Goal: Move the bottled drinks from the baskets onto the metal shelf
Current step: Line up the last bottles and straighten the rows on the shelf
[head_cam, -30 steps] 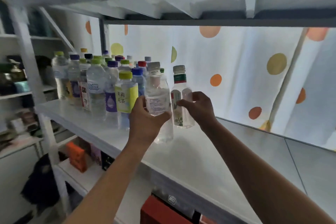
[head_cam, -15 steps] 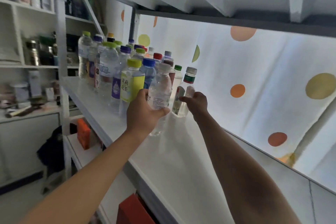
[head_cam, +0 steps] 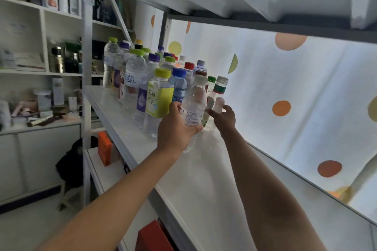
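Seen from your head camera, your view has swung left since half a second ago, so more of the side shelving shows, while both arms stay stretched toward the bottle cluster on the metal shelf [head_cam: 206, 171]. Your left hand [head_cam: 177, 126] keeps its fingers wrapped round the clear water bottle [head_cam: 193, 106], which is tilted slightly, its white cap up; whether its base touches the shelf you cannot tell, since the hand covers it. Your right hand [head_cam: 223, 115] has eased its hold on the green-banded bottle [head_cam: 218, 96]: the fingers now lie loosely spread against its side rather than closed round it, and the bottle stands upright on the shelf, just right of the clear water bottle. Left of the clear water bottle stands the yellow-labelled tea bottle [head_cam: 158, 99] with a lime cap, its lower half clear, and behind it the blue-capped bottle [head_cam: 179, 85]. Further left and back the rest of the bottle cluster [head_cam: 130, 71] stands upright, mostly clear liquid under green, purple, red and yellow caps. Below the clear water bottle, on the lower shelf, an orange box [head_cam: 104, 147] stands upright.
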